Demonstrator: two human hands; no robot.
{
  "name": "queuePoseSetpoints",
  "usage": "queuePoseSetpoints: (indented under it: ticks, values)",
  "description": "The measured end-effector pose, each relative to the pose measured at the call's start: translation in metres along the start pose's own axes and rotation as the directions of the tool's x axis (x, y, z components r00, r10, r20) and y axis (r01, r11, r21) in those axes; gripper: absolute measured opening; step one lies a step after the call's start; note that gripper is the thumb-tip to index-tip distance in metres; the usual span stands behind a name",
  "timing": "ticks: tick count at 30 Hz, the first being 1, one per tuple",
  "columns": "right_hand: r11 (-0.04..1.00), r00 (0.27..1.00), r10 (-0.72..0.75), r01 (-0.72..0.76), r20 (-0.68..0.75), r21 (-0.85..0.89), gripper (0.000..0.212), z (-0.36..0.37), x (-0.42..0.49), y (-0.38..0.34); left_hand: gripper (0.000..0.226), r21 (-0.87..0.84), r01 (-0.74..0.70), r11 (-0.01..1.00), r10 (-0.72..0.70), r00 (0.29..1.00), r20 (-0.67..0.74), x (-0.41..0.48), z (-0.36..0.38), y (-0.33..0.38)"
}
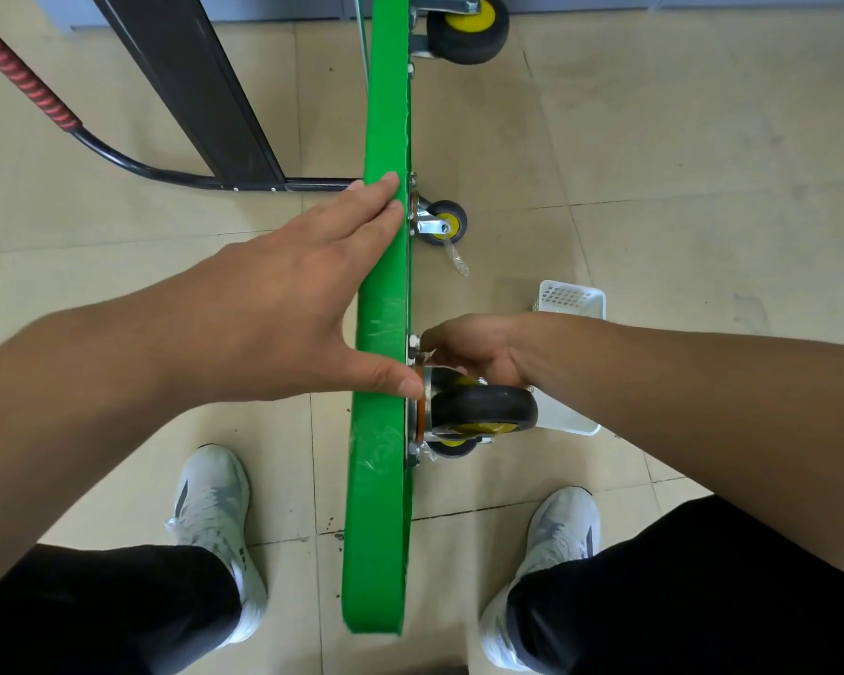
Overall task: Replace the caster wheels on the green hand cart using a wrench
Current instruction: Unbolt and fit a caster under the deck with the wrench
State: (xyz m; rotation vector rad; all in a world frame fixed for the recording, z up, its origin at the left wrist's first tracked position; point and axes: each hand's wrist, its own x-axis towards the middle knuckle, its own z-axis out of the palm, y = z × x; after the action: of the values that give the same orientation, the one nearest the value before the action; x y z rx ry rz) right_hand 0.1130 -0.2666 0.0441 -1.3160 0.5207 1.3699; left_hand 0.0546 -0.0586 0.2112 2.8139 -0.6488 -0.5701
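The right hand (478,353) sits just right of centre in the frame, its fingers curled in toward a silver nut (413,341) at the upper corner of the mounting plate. The fingertips are hidden behind the knuckles, so I cannot tell whether they actually pinch the nut or only touch it. Just below that hand is the black rubber caster wheel with a yellow hub (483,409), its plate lying against the green plastic cart deck (386,114).

The deck stands on its edge and runs from the top of the frame to the bottom centre. The left hand (288,304) lies flat on it with straight fingers spread along the edge and the thumb touching the deck beside the plate, steadying it.

Further up the deck there is a second caster wheel (442,221) with a scrap of clear wrap hanging from it, and a third caster wheel (466,29) at the top edge. A white plastic mesh basket (573,299) stands on the beige floor tiles (654,138) behind the right forearm.

I judge this to be the hand-threading stage on the near caster's fastener. No wrench shows anywhere, so the next move calls for fetching one and tightening this nut while the left hand keeps the deck from tipping.
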Motion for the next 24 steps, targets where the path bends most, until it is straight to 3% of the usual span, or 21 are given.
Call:
queuePoseSetpoints:
  ticks: [4, 8, 15, 20, 24]
  values:
    - [0.997, 0.997, 0.063, -0.062, -0.039, 0.050, 0.025, 0.004, 0.004, 0.000, 0.141, -0.005, -0.010, 1.000, 0.010, 1.000, -0.007, 0.001, 0.001, -0.001]
    - [1.000, 0.996, 0.000, -0.001, -0.085, -0.006, 0.033, 0.011, -0.007, -0.003, 0.142, -0.002, 0.000, 1.000, 0.000, 1.000, -0.004, 0.001, 0.001, -0.001]
    - [0.959, 0.965, -0.244, 0.226, -0.093, -0.171, 0.034, 0.015, -0.021, -0.013, 0.142, -0.005, 0.012, 1.000, -0.012, 1.000, 0.007, 0.001, 0.000, -0.001]
    - [0.851, 0.874, -0.477, 0.433, -0.095, -0.297, 0.028, 0.018, -0.031, -0.016, 0.143, -0.001, 0.015, 1.000, -0.015, 1.000, 0.010, 0.001, -0.001, 0.000]
    - [0.679, 0.744, -0.665, 0.563, -0.069, -0.471, 0.034, 0.024, -0.045, -0.016, 0.144, 0.002, 0.017, 1.000, -0.017, 1.000, 0.015, 0.000, -0.001, 0.001]
